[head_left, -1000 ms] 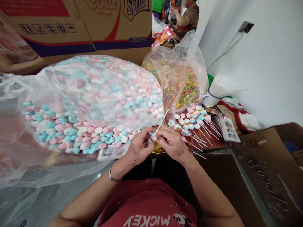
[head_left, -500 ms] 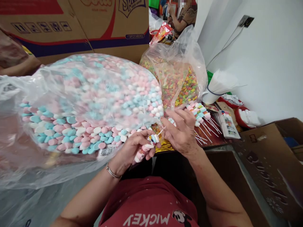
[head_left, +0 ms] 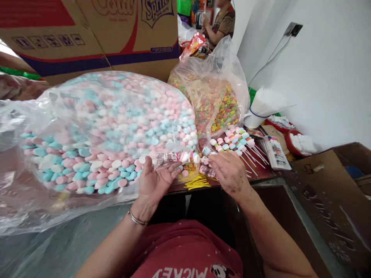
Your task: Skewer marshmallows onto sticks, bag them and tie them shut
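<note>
A dark red worktop (head_left: 177, 187) is carrying a bulging clear bag of marshmallows (head_left: 116, 127) and another of coloured rings (head_left: 218, 104). The wrapped marshmallow stick (head_left: 174, 157) is lying crosswise between the hands; the right hand (head_left: 230, 172) is apparently pinching its stick end, while the left hand (head_left: 153, 181) is spreading palm up, its grip released, contact with the wrapper being unclear. A loose pinch could be risking a drop over the near edge, just beside the yellow ties (head_left: 197, 182). Bags and finished skewers (head_left: 233, 139) are crowding the far side; freer room is opening towards the lap.
</note>
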`<state>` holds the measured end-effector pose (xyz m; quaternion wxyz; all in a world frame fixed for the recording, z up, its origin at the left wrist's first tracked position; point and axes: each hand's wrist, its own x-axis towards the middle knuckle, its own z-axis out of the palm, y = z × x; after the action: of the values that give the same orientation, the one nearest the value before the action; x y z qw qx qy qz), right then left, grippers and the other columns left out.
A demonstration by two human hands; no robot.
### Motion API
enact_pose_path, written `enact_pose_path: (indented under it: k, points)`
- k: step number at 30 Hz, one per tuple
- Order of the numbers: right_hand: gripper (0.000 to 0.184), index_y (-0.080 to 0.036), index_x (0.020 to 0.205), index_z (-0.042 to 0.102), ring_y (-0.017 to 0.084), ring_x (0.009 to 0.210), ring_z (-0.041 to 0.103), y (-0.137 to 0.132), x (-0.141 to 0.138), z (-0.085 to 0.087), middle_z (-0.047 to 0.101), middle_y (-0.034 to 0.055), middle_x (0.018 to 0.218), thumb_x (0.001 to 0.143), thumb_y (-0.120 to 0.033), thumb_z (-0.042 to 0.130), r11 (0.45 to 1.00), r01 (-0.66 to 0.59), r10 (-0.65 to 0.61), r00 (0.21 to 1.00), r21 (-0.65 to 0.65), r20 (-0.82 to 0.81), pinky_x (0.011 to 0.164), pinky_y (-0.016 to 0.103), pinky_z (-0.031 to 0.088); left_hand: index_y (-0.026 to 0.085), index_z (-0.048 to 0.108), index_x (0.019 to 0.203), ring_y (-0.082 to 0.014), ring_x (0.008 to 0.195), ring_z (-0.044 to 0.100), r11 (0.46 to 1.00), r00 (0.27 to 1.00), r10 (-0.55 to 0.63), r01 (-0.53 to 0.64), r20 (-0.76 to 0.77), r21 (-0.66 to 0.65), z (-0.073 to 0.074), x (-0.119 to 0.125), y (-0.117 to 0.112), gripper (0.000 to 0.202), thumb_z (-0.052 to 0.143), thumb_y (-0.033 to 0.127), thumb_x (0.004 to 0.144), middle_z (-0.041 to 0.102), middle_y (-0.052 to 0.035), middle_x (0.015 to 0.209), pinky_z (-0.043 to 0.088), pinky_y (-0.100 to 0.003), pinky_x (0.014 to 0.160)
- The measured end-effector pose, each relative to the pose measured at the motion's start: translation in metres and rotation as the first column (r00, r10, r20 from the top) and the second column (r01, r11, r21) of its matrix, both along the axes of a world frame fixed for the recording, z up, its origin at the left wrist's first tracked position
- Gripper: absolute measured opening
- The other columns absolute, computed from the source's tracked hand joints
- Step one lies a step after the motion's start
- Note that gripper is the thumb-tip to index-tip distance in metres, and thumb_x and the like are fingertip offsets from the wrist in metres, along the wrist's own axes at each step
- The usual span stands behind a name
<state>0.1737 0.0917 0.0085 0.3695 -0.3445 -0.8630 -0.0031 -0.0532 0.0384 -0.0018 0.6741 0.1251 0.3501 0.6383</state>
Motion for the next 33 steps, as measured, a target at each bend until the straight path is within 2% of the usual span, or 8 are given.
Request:
enact_pose_path:
  k: [6, 11, 15, 20, 24, 27, 30, 33]
  points:
    - [0.026, -0.014, 0.088, 0.065, 0.016, 0.069, 0.056, -0.029, -0.026, -0.012, 0.066, 0.0051, 0.072, 0.099, -0.015, 0.042, 0.993, 0.116, -0.117, 0.991, -0.006, -0.069, 0.073, 0.030, 0.039, 0.022, 0.068, 0.087, -0.0230, 0.102, 0.068, 0.955, 0.968, 0.210, -0.172, -0.138, 0.243, 0.002, 0.034, -0.002, 0.039, 0.090, 0.040, 0.059, 0.074, -0.0050, 0.103, 0.057, -0.036, 0.086]
    - [0.028, -0.018, 0.078, 0.063, 0.015, 0.059, 0.054, -0.046, -0.038, -0.013, 0.064, 0.0019, 0.062, 0.097, -0.013, 0.044, 0.997, 0.044, -0.046, 0.998, -0.055, -0.044, 0.064, 0.028, 0.037, 0.016, 0.064, 0.092, -0.0235, 0.082, 0.074, 0.973, 0.941, 0.227, -0.205, -0.253, 0.110, 0.014, 0.042, 0.009, 0.036, 0.082, 0.037, 0.070, 0.077, -0.0099, 0.094, 0.059, -0.035, 0.075]
    - [0.023, -0.019, 0.079, 0.062, 0.013, 0.057, 0.055, -0.050, -0.039, -0.014, 0.063, -0.0004, 0.061, 0.095, -0.015, 0.046, 0.959, -0.055, 0.020, 0.992, -0.279, -0.128, 0.058, 0.025, 0.037, 0.014, 0.061, 0.093, -0.0244, 0.076, 0.075, 0.985, 0.965, 0.164, -0.172, -0.205, -0.021, 0.024, 0.045, 0.012, 0.023, 0.068, 0.034, 0.083, 0.077, -0.0118, 0.085, 0.060, -0.038, 0.073]
    - [0.023, -0.021, 0.075, 0.056, 0.009, 0.052, 0.049, -0.054, -0.048, -0.020, 0.056, -0.0035, 0.059, 0.094, -0.020, 0.043, 0.829, -0.212, 0.001, 0.926, -0.517, -0.377, 0.055, 0.021, 0.039, 0.014, 0.060, 0.090, -0.0219, 0.067, 0.074, 0.978, 0.963, 0.172, -0.191, -0.206, -0.079, 0.032, 0.054, 0.013, 0.025, 0.056, 0.038, 0.092, 0.074, -0.0069, 0.071, 0.060, -0.038, 0.074]
    - [0.022, -0.021, 0.075, 0.054, 0.008, 0.046, 0.044, -0.059, -0.055, -0.024, 0.048, -0.0063, 0.051, 0.094, -0.026, 0.044, 0.721, -0.320, -0.087, 0.838, -0.614, -0.538, 0.050, 0.021, 0.038, 0.014, 0.062, 0.091, -0.0263, 0.082, 0.075, 0.991, 0.971, 0.122, -0.129, -0.204, -0.021, 0.031, 0.059, 0.011, 0.036, 0.059, 0.050, 0.088, 0.073, -0.0063, 0.070, 0.058, -0.041, 0.082]
    - [0.022, -0.020, 0.078, 0.054, 0.007, 0.040, 0.040, -0.061, -0.057, -0.023, 0.046, -0.0079, 0.049, 0.093, -0.032, 0.045, 0.564, -0.451, -0.202, 0.737, -0.692, -0.645, 0.043, 0.019, 0.034, 0.015, 0.064, 0.095, -0.0309, 0.099, 0.072, 0.996, 0.986, 0.024, -0.009, -0.166, 0.091, 0.027, 0.060, 0.005, 0.042, 0.066, 0.055, 0.080, 0.076, -0.0102, 0.088, 0.055, -0.044, 0.089]
    - [0.022, -0.020, 0.081, 0.054, 0.005, 0.033, 0.034, -0.061, -0.057, -0.020, 0.047, -0.0091, 0.047, 0.092, -0.037, 0.046, 0.385, -0.588, -0.314, 0.641, -0.712, -0.700, 0.035, 0.018, 0.025, 0.019, 0.063, 0.103, -0.0291, 0.105, 0.070, 0.988, 0.975, -0.011, 0.044, -0.222, 0.146, 0.022, 0.060, -0.001, 0.038, 0.076, 0.038, 0.074, 0.076, -0.0090, 0.104, 0.054, -0.042, 0.093]
    - [0.023, -0.019, 0.079, 0.053, 0.004, 0.031, 0.035, -0.063, -0.059, -0.018, 0.050, -0.0088, 0.048, 0.090, -0.039, 0.049, 0.306, -0.657, -0.366, 0.587, -0.689, -0.722, 0.032, 0.016, 0.023, 0.021, 0.062, 0.108, -0.0254, 0.100, 0.072, 0.989, 0.957, -0.003, 0.046, -0.290, 0.142, 0.018, 0.060, -0.005, 0.042, 0.079, 0.029, 0.070, 0.075, -0.0075, 0.106, 0.056, -0.038, 0.087]
